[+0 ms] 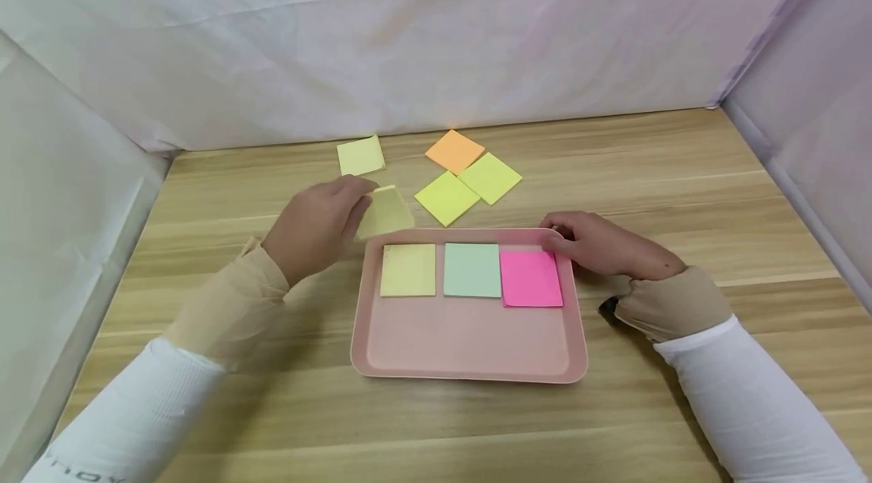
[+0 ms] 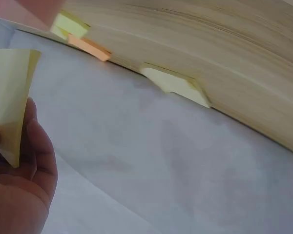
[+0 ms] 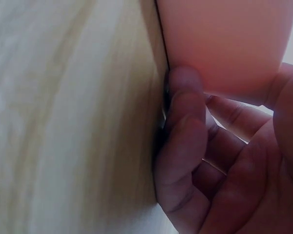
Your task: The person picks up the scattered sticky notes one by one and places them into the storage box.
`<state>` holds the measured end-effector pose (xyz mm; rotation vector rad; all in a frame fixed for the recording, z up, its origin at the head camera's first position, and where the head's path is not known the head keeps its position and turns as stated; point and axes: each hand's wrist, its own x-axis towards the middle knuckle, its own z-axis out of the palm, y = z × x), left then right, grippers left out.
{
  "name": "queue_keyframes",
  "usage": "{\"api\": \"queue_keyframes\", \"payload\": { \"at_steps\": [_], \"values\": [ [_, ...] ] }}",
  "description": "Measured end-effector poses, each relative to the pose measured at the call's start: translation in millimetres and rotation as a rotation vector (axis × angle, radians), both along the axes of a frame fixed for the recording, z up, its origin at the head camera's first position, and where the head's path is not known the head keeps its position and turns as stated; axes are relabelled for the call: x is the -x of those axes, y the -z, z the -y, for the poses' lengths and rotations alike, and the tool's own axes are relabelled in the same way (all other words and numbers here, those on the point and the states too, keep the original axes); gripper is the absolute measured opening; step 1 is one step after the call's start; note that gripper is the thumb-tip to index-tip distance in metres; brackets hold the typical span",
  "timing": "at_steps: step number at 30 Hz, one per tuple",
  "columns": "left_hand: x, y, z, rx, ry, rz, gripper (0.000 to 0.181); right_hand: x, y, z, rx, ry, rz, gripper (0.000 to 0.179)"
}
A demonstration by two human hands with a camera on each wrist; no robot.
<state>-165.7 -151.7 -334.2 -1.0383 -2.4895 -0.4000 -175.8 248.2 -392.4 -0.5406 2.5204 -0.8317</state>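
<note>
My left hand pinches a pale yellow sticky note pad just above the far left corner of a pink tray. In the left wrist view the held pad stands between thumb and fingers, its top edge slightly lifted. My right hand grips the tray's far right corner, thumb over the rim; in the right wrist view curled fingers meet the tray's outer wall near the table. Along the tray's far side lie a pale yellow pad, a mint green pad and a bright pink pad.
Behind the tray lie an orange pad and two yellow-green pads, one nearer and one farther right. Another pale yellow pad lies farther left. White cloth walls off the back and sides of the wooden table.
</note>
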Motion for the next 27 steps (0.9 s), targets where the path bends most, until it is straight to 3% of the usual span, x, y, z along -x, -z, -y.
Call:
{"api": "queue_keyframes", "payload": {
  "at_steps": [3,5,12,15,21,27],
  "values": [
    [-9.5,-1.1,-9.1,0.020,0.027,0.040,0.019,0.1,0.0,0.7,-0.002,-0.001,-0.002,0.015],
    [-15.7,-1.5,-14.4,0.043,0.048,0.103,0.019,-0.1,0.0,0.7,-0.002,0.001,0.001,0.016],
    [-33.4,-5.0,-24.8,0.136,0.095,0.458,0.015,-2.1,-1.8,1.3,0.006,-0.009,-0.011,0.018],
    [-37.7,-2.4,-26.3,0.156,0.110,0.509,0.014,-2.7,-3.2,1.4,0.008,-0.006,-0.010,0.018],
    [-43.2,8.4,-28.1,0.176,0.170,0.546,0.010,-3.3,-7.3,2.5,0.006,-0.010,-0.007,0.019],
    [-47.6,18.1,-30.9,0.202,0.192,0.666,0.011,-1.0,-5.2,2.8,-0.001,-0.012,-0.005,0.017]
  ]
}}
